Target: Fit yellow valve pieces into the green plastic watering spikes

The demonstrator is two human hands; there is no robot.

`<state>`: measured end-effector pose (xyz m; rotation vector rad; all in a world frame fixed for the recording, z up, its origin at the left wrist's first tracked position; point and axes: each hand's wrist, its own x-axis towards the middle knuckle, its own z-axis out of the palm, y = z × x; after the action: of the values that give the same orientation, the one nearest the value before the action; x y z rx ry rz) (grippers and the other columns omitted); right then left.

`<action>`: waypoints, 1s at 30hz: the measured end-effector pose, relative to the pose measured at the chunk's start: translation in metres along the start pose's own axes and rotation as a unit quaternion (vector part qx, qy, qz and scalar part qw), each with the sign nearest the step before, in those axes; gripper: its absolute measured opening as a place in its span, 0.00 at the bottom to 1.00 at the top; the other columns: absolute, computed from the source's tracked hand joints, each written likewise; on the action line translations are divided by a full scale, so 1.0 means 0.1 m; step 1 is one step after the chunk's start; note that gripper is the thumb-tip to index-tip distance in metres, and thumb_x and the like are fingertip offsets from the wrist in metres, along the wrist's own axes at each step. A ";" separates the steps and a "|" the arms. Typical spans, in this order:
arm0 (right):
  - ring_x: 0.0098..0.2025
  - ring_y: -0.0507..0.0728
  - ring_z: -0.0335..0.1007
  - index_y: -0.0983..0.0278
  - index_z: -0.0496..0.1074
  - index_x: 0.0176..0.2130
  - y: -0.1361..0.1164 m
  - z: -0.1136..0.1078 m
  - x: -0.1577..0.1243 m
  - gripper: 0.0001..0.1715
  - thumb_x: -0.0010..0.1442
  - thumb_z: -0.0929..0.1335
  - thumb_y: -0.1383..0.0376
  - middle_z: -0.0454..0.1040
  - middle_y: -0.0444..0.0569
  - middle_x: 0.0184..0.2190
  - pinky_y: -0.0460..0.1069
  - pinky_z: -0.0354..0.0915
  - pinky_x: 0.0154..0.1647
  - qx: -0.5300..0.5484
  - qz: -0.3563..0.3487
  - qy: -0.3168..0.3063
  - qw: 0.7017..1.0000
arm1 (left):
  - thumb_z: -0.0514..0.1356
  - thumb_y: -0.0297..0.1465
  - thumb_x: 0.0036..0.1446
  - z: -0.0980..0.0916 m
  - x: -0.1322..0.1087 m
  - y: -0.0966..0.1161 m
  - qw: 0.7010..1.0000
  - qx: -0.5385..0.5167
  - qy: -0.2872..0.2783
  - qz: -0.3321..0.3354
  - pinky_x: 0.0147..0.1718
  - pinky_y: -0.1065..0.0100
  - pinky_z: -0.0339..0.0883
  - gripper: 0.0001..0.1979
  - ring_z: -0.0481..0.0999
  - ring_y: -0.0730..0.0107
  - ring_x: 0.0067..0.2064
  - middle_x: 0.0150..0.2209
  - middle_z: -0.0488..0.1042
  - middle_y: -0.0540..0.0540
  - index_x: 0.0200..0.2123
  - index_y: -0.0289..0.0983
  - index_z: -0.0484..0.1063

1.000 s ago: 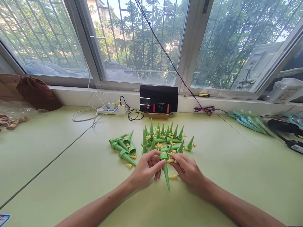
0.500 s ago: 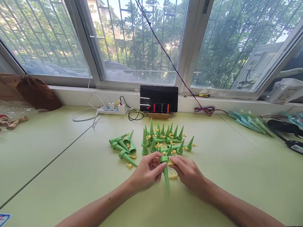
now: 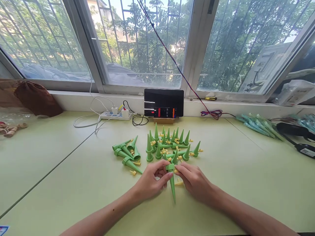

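Currently, your left hand (image 3: 153, 179) grips a green spike (image 3: 172, 187) by its collar, fingers and thumb closed around it, tapered tip toward 6 o'clock. Your right hand (image 3: 195, 178) pinches a small yellow fitting (image 3: 175, 170) at the collar's 3 o'clock side; whether it is seated, you cannot tell from this view. Take the held spike as dial centre, above the worktop (image 3: 221, 196). A loose fitting (image 3: 179, 183) lies near the shaft at 3 o'clock. At 12 o'clock you have the main cluster (image 3: 158, 152), many spikes standing tip up, yellow pieces among them. A smaller pile (image 3: 129, 163) lies between 9 and 10 o'clock. Beyond the main cluster, a phone (image 3: 166, 112) stands before a dark panel (image 3: 163, 98).
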<state>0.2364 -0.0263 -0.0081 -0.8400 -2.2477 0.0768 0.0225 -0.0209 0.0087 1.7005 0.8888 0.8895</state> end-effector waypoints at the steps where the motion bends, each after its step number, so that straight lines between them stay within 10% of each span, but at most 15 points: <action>1: 0.27 0.55 0.63 0.63 0.68 0.40 0.00 0.00 0.00 0.18 0.77 0.55 0.66 0.68 0.47 0.29 0.48 0.57 0.28 0.000 0.002 -0.005 1.000 | 0.62 0.40 0.65 0.00 0.00 0.01 1.000 -0.005 0.000 -0.001 0.25 0.70 0.68 0.14 0.71 0.71 0.24 0.24 0.68 0.53 0.45 0.35 0.69; 19: 0.24 0.53 0.59 0.60 0.58 0.28 -0.05 -0.04 0.04 0.24 0.77 0.55 0.58 0.64 0.41 0.23 0.47 0.56 0.26 0.176 0.123 -0.055 0.975 | 0.60 0.32 0.64 0.01 0.02 0.07 0.999 0.023 0.000 0.044 0.26 0.72 0.67 0.07 0.71 0.72 0.25 0.25 0.70 0.52 0.44 0.36 0.71; 30: 0.26 0.53 0.63 0.63 0.70 0.35 0.00 -0.01 0.06 0.21 0.75 0.60 0.56 0.71 0.44 0.25 0.47 0.62 0.27 0.167 0.119 -0.009 0.979 | 0.63 0.41 0.64 -0.01 0.04 0.10 0.999 -0.035 0.024 0.009 0.25 0.71 0.69 0.14 0.71 0.72 0.24 0.25 0.69 0.53 0.45 0.36 0.71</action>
<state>0.2344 -0.0230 -0.0038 -0.9183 -2.0599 0.5593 0.0249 -0.0199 0.0187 1.6356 0.8666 0.9652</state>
